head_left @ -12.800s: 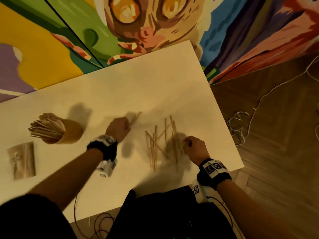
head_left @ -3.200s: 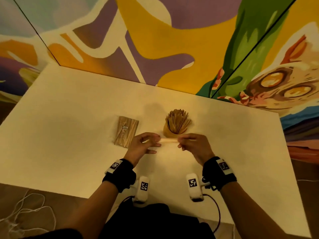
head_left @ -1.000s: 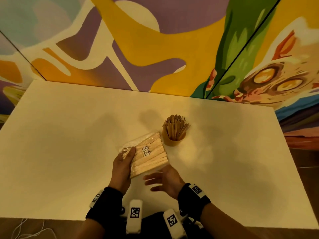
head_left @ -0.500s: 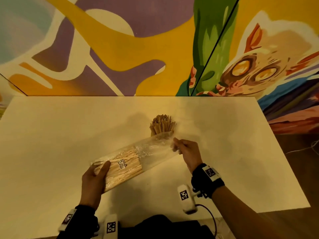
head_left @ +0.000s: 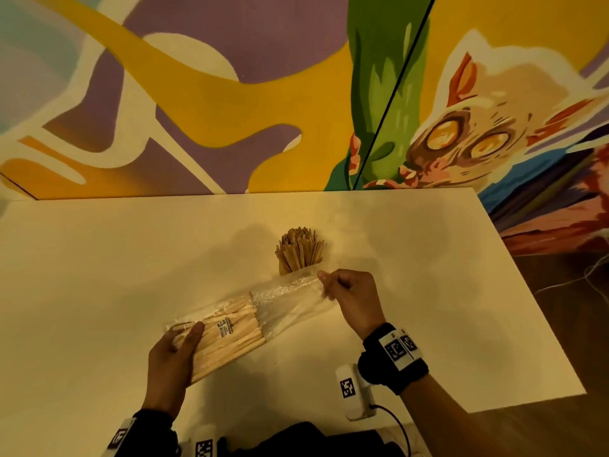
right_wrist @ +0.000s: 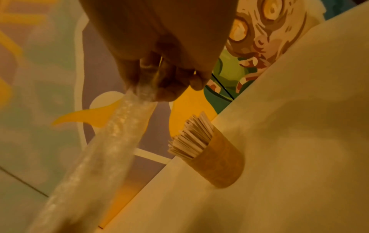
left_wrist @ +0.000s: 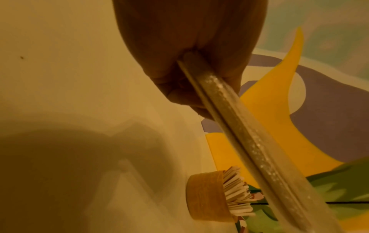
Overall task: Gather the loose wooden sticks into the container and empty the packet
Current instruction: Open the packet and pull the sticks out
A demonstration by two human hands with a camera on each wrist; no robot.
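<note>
A clear plastic packet (head_left: pixel 250 316) of wooden sticks is held above the white table (head_left: pixel 99 275), stretched between both hands. My left hand (head_left: pixel 174 354) grips its full lower end, thumb on top of the sticks (head_left: pixel 230 338). My right hand (head_left: pixel 346 291) pinches the empty upper end of the film (right_wrist: pixel 143 93). Behind the packet stands a brown round container (head_left: pixel 298 255) crammed with upright sticks, also seen as the container (left_wrist: pixel 207 197) and the container (right_wrist: pixel 217 164) in the wrist views. The packet (left_wrist: pixel 249 141) runs edge-on from the left palm.
A painted mural wall (head_left: pixel 296 94) rises right behind the table's far edge. The table's right edge (head_left: pixel 540 308) drops to a wooden floor with a thin white cable (head_left: pixel 593 275). A dark garment (head_left: pixel 306 440) lies at the near edge.
Loose sticks seen earlier on the table are gone. The packet was picked up within the last second and stretched out; since half a second ago both hands have kept the same hold.
</note>
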